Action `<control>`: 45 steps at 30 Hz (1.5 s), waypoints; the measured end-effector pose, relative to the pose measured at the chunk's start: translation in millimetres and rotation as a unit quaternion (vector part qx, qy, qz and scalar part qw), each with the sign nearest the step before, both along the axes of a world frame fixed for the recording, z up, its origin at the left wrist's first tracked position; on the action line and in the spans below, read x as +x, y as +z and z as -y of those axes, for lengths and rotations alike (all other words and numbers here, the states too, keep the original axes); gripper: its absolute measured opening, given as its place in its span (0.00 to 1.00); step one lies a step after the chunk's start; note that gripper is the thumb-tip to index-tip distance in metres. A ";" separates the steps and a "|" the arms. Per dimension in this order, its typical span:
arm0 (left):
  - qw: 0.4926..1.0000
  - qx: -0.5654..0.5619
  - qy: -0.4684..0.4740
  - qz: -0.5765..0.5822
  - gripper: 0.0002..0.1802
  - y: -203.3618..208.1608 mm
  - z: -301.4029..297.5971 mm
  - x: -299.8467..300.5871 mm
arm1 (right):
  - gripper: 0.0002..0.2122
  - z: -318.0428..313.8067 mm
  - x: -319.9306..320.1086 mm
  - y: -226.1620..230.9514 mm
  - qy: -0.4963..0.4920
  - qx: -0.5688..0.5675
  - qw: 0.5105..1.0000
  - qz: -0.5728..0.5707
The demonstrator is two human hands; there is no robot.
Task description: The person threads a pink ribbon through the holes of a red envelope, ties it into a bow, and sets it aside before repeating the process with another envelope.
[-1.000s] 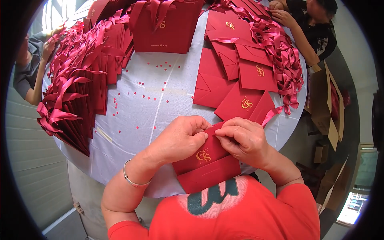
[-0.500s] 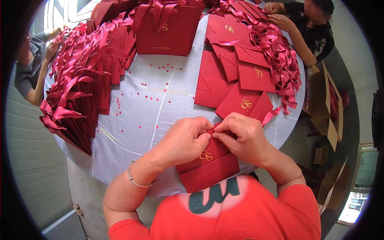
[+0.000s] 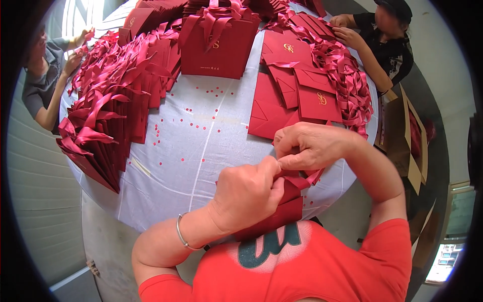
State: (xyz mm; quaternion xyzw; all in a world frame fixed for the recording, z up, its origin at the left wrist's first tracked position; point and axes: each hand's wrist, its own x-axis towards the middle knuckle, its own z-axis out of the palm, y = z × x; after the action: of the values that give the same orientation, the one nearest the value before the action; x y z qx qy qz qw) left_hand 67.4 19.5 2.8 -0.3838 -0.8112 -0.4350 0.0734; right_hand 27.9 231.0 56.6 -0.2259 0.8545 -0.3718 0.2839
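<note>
Where the left hand (image 3: 245,195) and right hand (image 3: 311,146) met, fingers curled, I could not tell what either grasped; the red paper bag (image 3: 284,213) lay beneath them, toward five o'clock.

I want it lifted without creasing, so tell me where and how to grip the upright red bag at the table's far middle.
Probably best: gather the ribbon handles near the top edge of the upright red bag, coming from the near side. They hang loosely over its front panel, which faces this way; the row of bags crowds its left.
</note>
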 end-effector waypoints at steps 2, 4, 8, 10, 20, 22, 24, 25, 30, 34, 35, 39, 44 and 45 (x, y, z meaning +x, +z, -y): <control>0.999 -0.003 -0.002 -0.034 0.12 4.2 0.0 3.1 | 0.14 4.8 -15.0 4.5 0.159 0.022 0.985 0.055; 0.998 -0.008 -0.009 -0.068 0.11 6.2 -0.5 6.4 | 0.14 7.9 -22.3 1.7 0.175 0.019 0.982 0.073; 0.988 -0.044 -0.010 -0.145 0.09 11.0 1.6 13.8 | 0.15 13.0 -23.7 5.1 0.154 0.055 0.964 0.211; 0.985 -0.048 -0.019 -0.164 0.09 12.9 4.0 18.3 | 0.17 18.7 -23.4 17.5 0.120 0.064 0.956 0.259; 0.982 -0.041 -0.033 -0.182 0.12 23.4 2.2 25.8 | 0.14 24.0 -26.7 14.3 0.143 0.117 0.931 0.315; 0.985 -0.029 -0.040 -0.165 0.12 23.5 2.9 24.4 | 0.13 21.0 -24.3 11.7 0.123 0.087 0.933 0.327; 0.986 -0.009 -0.042 -0.161 0.09 20.0 0.0 20.6 | 0.13 17.2 -19.4 11.0 0.106 0.078 0.936 0.325; 0.986 0.012 -0.044 -0.159 0.07 18.2 -0.9 18.9 | 0.12 15.0 -16.6 11.4 0.089 0.071 0.940 0.322; 0.999 0.015 -0.052 -0.004 0.10 13.2 5.8 9.5 | 0.11 20.4 2.8 21.5 0.008 0.080 0.972 0.220; 0.995 0.027 -0.070 0.059 0.09 14.7 3.6 8.4 | 0.10 10.8 -5.2 -2.9 -0.183 -0.051 0.970 0.154; 0.994 0.027 -0.078 0.066 0.09 15.4 1.9 8.2 | 0.10 3.9 -14.6 -11.3 -0.189 -0.076 0.972 0.117; 0.992 0.015 -0.073 0.099 0.09 11.6 -0.3 1.1 | 0.11 -3.7 -39.6 -11.0 -0.246 -0.069 0.966 0.028; 0.985 -0.020 -0.053 0.165 0.10 -7.8 -2.7 -12.9 | 0.15 -8.1 -21.0 -28.6 -0.289 -0.120 0.944 -0.105; 0.985 -0.017 -0.048 0.167 0.10 -12.1 -1.3 -14.8 | 0.14 -7.1 -8.2 -22.6 -0.289 -0.105 0.946 -0.104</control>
State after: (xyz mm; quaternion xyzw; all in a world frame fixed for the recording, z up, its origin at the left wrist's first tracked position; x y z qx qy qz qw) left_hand 52.6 20.9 -9.2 -0.3455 -0.8003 -0.4817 -0.0902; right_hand 19.7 238.0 34.0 -0.0349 0.8640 -0.5000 0.0479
